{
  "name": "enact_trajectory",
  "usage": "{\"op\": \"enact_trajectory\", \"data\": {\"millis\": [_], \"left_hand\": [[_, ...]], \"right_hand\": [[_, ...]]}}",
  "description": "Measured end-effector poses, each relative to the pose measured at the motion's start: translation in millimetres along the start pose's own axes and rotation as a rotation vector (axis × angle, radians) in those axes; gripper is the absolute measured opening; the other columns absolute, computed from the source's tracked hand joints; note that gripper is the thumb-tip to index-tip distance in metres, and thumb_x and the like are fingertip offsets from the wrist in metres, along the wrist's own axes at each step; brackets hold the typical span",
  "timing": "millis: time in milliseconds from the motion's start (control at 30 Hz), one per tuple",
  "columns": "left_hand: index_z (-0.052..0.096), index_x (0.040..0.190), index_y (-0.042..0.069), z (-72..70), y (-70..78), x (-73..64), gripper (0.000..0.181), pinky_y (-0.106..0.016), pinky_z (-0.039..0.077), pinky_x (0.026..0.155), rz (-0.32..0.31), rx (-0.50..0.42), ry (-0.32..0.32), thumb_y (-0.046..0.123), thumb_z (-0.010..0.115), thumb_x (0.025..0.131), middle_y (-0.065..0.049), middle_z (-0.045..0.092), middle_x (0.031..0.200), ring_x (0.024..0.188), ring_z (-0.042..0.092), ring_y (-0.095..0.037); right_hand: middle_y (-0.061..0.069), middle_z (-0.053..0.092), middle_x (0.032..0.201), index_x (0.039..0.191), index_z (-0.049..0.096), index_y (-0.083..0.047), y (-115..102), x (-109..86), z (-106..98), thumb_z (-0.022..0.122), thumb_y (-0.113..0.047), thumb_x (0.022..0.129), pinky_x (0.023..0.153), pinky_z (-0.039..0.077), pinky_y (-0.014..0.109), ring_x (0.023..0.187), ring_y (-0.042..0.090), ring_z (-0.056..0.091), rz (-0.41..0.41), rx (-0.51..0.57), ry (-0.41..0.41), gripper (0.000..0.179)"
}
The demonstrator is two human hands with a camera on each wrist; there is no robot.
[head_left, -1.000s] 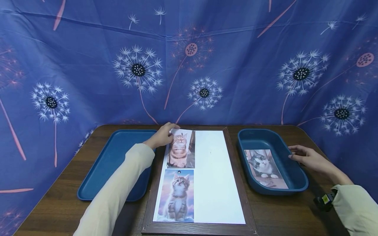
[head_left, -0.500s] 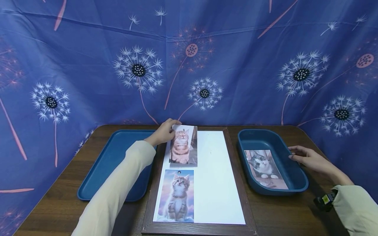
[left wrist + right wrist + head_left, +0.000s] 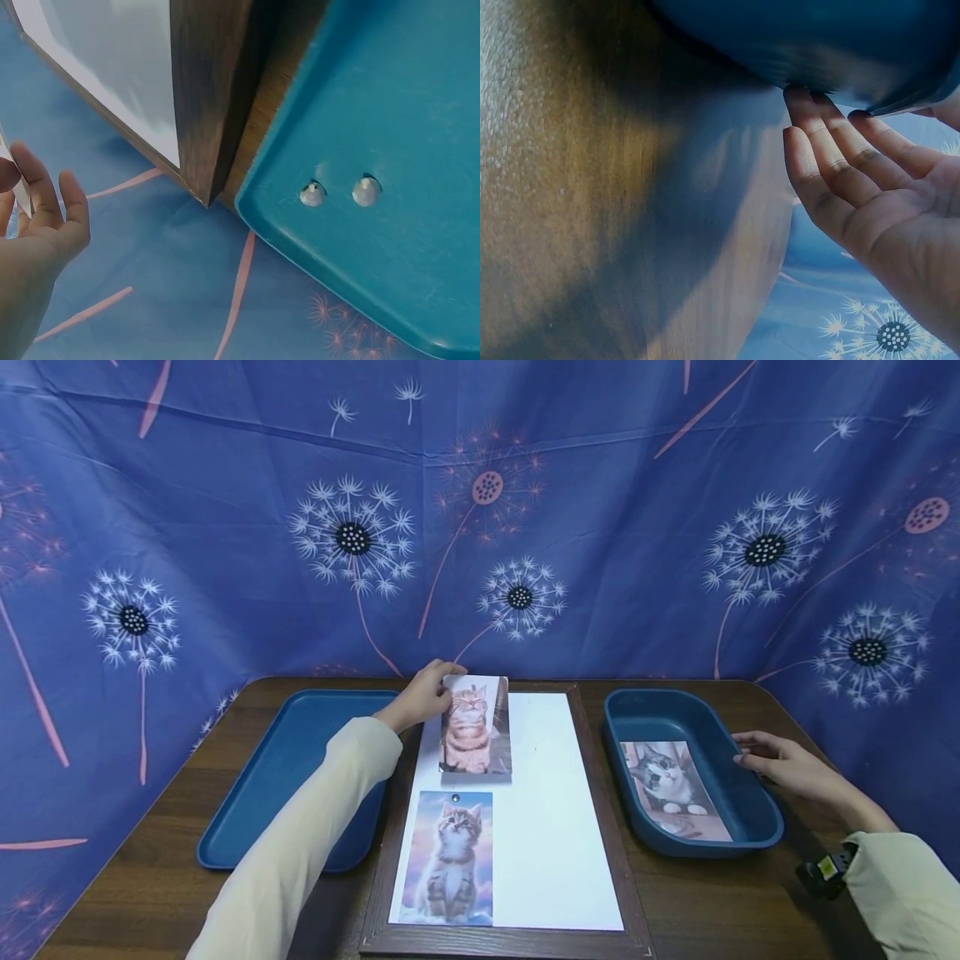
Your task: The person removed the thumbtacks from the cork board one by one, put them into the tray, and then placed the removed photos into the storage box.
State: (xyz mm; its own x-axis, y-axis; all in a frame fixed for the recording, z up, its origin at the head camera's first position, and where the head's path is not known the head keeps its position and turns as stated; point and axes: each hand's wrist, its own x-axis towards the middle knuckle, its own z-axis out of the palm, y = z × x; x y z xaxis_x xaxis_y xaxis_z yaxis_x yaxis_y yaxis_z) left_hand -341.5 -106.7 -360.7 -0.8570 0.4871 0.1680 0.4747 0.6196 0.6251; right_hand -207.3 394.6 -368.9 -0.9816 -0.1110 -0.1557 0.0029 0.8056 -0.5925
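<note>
My left hand [image 3: 422, 695] pinches the top left corner of a photo print of an orange tabby cat [image 3: 468, 735]. The print is held above the white board [image 3: 558, 827], casting a shadow along its lower edge. In the left wrist view its white edge [image 3: 21, 180] shows between thumb and fingers. A kitten print with a sky background [image 3: 450, 860] lies on the board's lower left, with a small round silvery piece [image 3: 455, 797] at its top. My right hand [image 3: 787, 768] rests its fingertips on the outside of the blue basin [image 3: 750, 806], fingers fairly straight.
A print of a grey and white cat [image 3: 667, 785] lies inside the basin. Left of the board stands a flat blue tray [image 3: 300, 760], partly behind my left sleeve. On it are two small round whitish pieces [image 3: 366, 191]. A patterned blue cloth [image 3: 600, 527] hangs behind the table.
My left hand has lifted the orange cat print and moved it slightly right and toward the board's far edge. The right hand has stayed at the basin.
</note>
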Motion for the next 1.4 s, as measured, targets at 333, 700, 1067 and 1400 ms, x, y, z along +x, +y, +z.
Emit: {"op": "enact_trajectory", "data": {"millis": [333, 700, 1067, 1400], "left_hand": [[0.048, 0.129, 0.004, 8.9, 4.4, 6.8, 0.045, -0.024, 0.035, 0.057, 0.024, -0.004, 0.002, -0.005, 0.043, 0.085, -0.016, 0.046, 0.114, 0.058, 0.033, -0.014], [0.048, 0.129, 0.006, 20.3, 16.4, 14.0, 0.044, -0.024, 0.034, 0.058, 0.025, -0.003, -0.013, -0.002, 0.043, 0.086, -0.013, 0.046, 0.120, 0.060, 0.034, -0.015], [0.049, 0.129, 0.007, 36.5, 31.0, 22.9, 0.044, -0.027, 0.034, 0.064, 0.087, -0.008, -0.009, -0.003, 0.043, 0.086, -0.014, 0.047, 0.117, 0.068, 0.038, -0.017], [0.050, 0.127, 0.003, 46.4, 49.6, 29.1, 0.044, -0.023, 0.037, 0.065, 0.162, -0.008, 0.009, -0.006, 0.045, 0.083, -0.015, 0.049, 0.114, 0.073, 0.040, -0.016]], "right_hand": [[0.031, 0.049, 0.118, 0.131, 0.031, 0.013, 1, 0.9, 1, 0.044, -0.024, 0.096, 0.076, 0.051, 0.040, 0.098, 0.023, 0.055, -0.004, -0.007, 0.007, 0.052], [0.030, 0.050, 0.118, 0.131, 0.032, 0.012, 2, 1.5, 2, 0.044, -0.025, 0.096, 0.073, 0.050, 0.033, 0.088, 0.001, 0.051, -0.009, -0.002, 0.014, 0.053], [0.029, 0.052, 0.115, 0.131, 0.033, 0.013, 2, 1.8, 2, 0.044, -0.023, 0.096, 0.072, 0.050, 0.031, 0.082, -0.006, 0.050, -0.019, 0.012, 0.019, 0.051], [0.029, 0.051, 0.117, 0.131, 0.032, 0.012, 3, 0.9, 2, 0.044, -0.025, 0.096, 0.071, 0.050, 0.028, 0.083, -0.009, 0.050, -0.019, 0.026, 0.019, 0.052]]}}
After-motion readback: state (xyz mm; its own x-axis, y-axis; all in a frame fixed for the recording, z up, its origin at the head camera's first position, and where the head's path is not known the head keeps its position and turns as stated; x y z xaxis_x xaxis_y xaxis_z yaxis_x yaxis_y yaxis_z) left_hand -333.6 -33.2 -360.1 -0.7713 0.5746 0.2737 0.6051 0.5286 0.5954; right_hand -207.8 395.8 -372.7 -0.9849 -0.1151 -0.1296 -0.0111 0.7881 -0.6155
